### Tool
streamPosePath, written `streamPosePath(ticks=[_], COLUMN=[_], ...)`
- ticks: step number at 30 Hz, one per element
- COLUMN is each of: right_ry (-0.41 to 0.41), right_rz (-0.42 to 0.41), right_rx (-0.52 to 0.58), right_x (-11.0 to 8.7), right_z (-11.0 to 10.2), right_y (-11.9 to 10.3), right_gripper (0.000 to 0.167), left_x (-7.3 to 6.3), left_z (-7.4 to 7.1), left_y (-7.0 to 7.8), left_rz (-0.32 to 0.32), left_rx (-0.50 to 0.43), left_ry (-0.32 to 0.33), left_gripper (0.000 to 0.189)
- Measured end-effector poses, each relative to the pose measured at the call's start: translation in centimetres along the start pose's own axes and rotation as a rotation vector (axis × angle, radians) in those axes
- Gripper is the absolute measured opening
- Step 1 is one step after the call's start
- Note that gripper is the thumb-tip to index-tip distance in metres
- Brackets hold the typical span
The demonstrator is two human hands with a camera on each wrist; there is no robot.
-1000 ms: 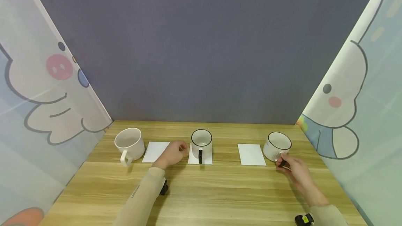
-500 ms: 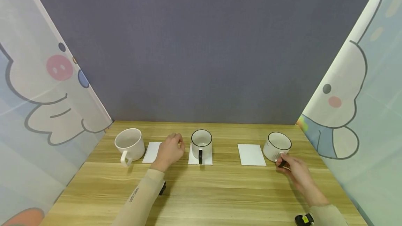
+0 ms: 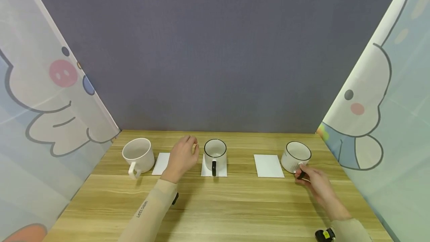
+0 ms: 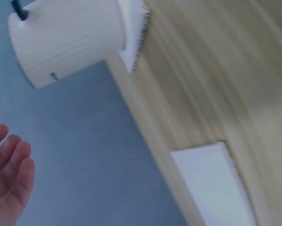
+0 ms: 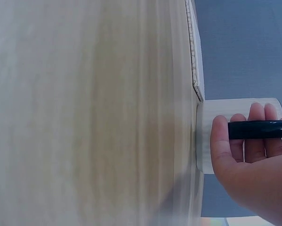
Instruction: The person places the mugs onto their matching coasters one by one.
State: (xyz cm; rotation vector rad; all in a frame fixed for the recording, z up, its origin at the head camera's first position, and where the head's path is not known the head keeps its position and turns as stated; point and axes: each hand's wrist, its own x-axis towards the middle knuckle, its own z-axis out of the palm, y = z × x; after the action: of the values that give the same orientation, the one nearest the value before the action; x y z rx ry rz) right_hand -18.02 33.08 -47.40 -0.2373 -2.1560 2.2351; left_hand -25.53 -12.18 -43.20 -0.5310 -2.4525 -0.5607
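Note:
My left hand (image 3: 182, 157) hovers over the left coaster and holds nothing; in the left wrist view its fingers (image 4: 23, 165) are loosely bent and apart from the mug. Just right of it a white mug with a black rim and black handle (image 3: 215, 156) stands on the middle white coaster (image 3: 221, 172). On the right, my right hand (image 3: 317, 183) grips the black handle (image 5: 256, 129) of another black-rimmed white mug (image 3: 295, 158). That mug is upright at the wood tabletop, beside the right white coaster (image 3: 268, 165).
A plain white mug (image 3: 139, 155) stands at the left, its handle toward me. Beside it, the left white coaster (image 3: 160, 163) is partly covered by my left hand. A grey panel (image 3: 215, 55) rises behind the table, with cartoon-printed sheets (image 3: 366, 85) along the sides.
My left hand has moved back and slightly left, away from the middle mug, with its fingers turning away from me. My right hand and its mug stay in place.

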Motion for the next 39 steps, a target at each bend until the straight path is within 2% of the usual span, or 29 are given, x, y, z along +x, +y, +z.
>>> streamPosePath(ticks=[4, 9, 13, 26, 34, 39], right_ry=[0.004, 0.002, -0.001, 0.001, -0.004, -0.002], right_rz=[0.001, -0.002, 0.000, 0.020, 0.026, 0.017], right_rx=[-0.009, -0.011, -0.009, -0.018, -0.025, -0.025], right_x=[-0.1, -0.1, -0.1, 0.1, 0.1, 0.2], right_z=[0.0, 0.0, 0.0, 0.1, 0.0, 0.0], right_y=[0.0, -0.1, -0.2, -0.3, -0.2, -0.2], right_gripper=[0.038, 0.038, 0.039, 0.037, 0.039, 0.039], left_x=[0.6, 1.3, 1.8, 2.9, 3.5, 4.0], left_z=[-0.5, -0.8, -1.0, -1.3, -1.2, -1.1], left_y=[0.9, 1.9, 2.6, 5.0, 6.4, 7.6], left_rz=[0.031, 0.119, 0.161, 0.204, 0.232, 0.253], left_rx=[-0.004, -0.022, -0.039, -0.114, -0.173, -0.197], left_ry=[0.036, 0.101, 0.116, 0.070, -0.002, -0.016], left_gripper=[0.005, 0.007, 0.009, 0.012, 0.013, 0.016])
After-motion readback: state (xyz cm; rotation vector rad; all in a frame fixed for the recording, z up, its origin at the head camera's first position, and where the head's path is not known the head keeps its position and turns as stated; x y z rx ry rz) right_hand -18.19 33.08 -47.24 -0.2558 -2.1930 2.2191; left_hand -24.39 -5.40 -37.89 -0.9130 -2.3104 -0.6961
